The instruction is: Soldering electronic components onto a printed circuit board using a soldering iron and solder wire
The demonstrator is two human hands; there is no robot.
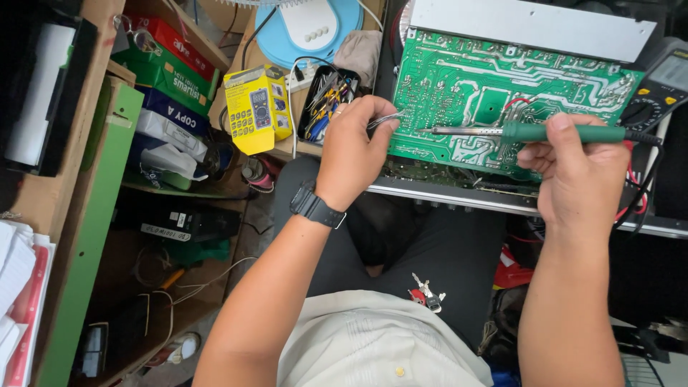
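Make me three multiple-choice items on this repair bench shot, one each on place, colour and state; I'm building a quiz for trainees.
1. Where does the yellow boxed meter lie?
A. left of the circuit board
B. on the board
C. on the lap

2. What colour is the soldering iron handle?
A. red
B. green
C. black

3. How is the right hand?
A. open flat
B. empty fist
C. closed on the iron

Key: 1 A, it sits left of the circuit board; 2 B, the grip is green; 3 C, fingers wrap the handle, while the left hand pinches thin metal tweezers.
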